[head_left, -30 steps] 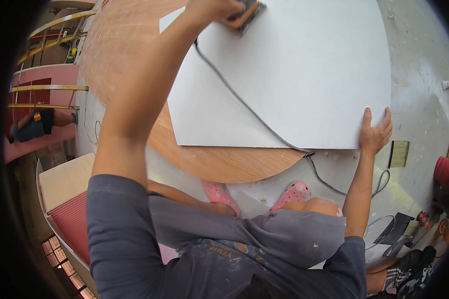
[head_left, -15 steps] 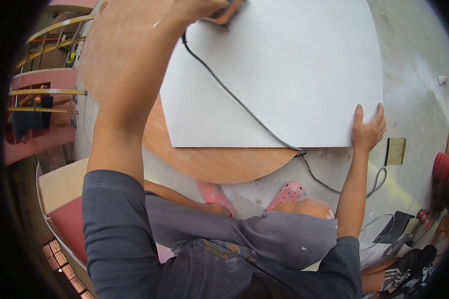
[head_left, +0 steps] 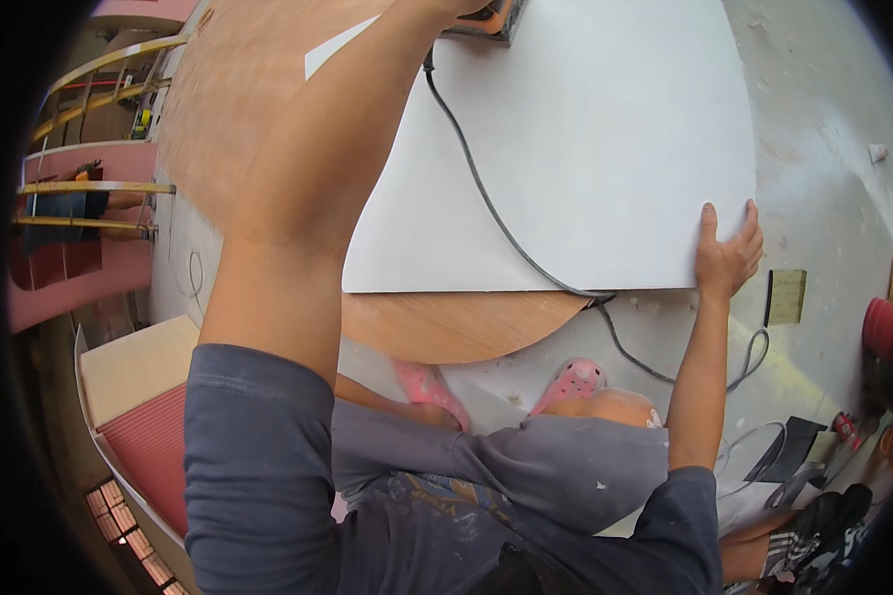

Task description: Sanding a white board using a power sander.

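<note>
White rectangular laminate sheet (head_left: 585,149), smooth and matte, lies flat across my round orange-brown wooden bench (head_left: 446,322), covering most of its top; a curved sliver of wood shows past the sheet's near edge and more shows at the far left. My left arm stretches long and straight up the picture, and my left hand (head_left: 461,8) is mostly cut off at the top edge, resting on a grey and orange power sander (head_left: 486,20) that sits on the sheet's far side; I cannot tell how those fingers are set. My right arm reaches up from below, and my right hand (head_left: 726,256) presses on the sheet's near right corner, fingers (head_left: 707,220) spread flat on top, not clenched. A black cord (head_left: 486,203) trails from the sander across the sheet and off onto the pale concrete floor (head_left: 824,149).
</note>
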`<action>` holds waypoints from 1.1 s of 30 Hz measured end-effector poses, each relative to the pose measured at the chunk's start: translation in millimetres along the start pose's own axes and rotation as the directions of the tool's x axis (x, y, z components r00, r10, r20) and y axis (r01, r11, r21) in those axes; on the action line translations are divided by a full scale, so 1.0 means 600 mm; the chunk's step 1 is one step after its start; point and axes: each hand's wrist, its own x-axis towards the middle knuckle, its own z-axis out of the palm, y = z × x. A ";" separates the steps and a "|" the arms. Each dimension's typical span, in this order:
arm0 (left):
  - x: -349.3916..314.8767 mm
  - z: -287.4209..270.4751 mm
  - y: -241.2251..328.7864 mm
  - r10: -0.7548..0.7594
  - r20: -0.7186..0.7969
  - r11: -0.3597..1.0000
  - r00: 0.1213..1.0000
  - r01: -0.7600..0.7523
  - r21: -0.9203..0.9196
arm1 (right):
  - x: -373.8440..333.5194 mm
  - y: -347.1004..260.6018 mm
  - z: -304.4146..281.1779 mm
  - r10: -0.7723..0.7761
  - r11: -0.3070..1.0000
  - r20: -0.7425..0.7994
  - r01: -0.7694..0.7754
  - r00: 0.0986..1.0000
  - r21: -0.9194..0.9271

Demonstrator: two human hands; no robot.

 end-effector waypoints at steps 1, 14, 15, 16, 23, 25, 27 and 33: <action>-0.003 0.002 0.000 0.036 -0.029 0.999 0.999 -0.036 0.006 | 0.000 -0.002 0.000 0.005 1.000 0.015 -0.005 1.000 0.003; 0.002 0.022 -0.064 0.163 0.082 0.966 0.983 -0.142 -0.217 | -0.003 0.008 0.003 -0.004 1.000 -0.024 0.003 1.000 -0.002; -0.004 0.032 -0.071 0.422 -0.009 0.873 0.907 -0.409 -0.265 | -0.004 0.009 0.001 -0.002 1.000 -0.014 0.002 1.000 -0.005; -0.007 0.037 -0.080 0.422 -0.012 0.872 0.906 -0.410 -0.266 | -0.003 0.010 0.003 0.005 1.000 -0.007 -0.005 1.000 -0.006; 0.044 0.013 -0.093 0.001 -0.050 0.938 0.999 -0.018 -0.346 | -0.002 0.006 0.001 0.002 1.000 -0.016 -0.001 1.000 0.007; 0.064 0.015 -0.099 -0.223 -0.085 0.904 0.971 0.173 -0.392 | -0.004 -0.003 0.003 -0.004 1.000 -0.001 0.004 1.000 0.001; 0.073 0.013 -0.106 -0.313 -0.114 0.902 0.943 0.257 -0.348 | -0.002 -0.003 0.003 0.000 1.000 -0.009 0.000 1.000 -0.004; -0.025 0.035 -0.080 0.320 -0.095 0.898 0.943 -0.334 -0.287 | -0.004 0.013 0.002 -0.008 0.999 -0.023 0.008 1.000 -0.031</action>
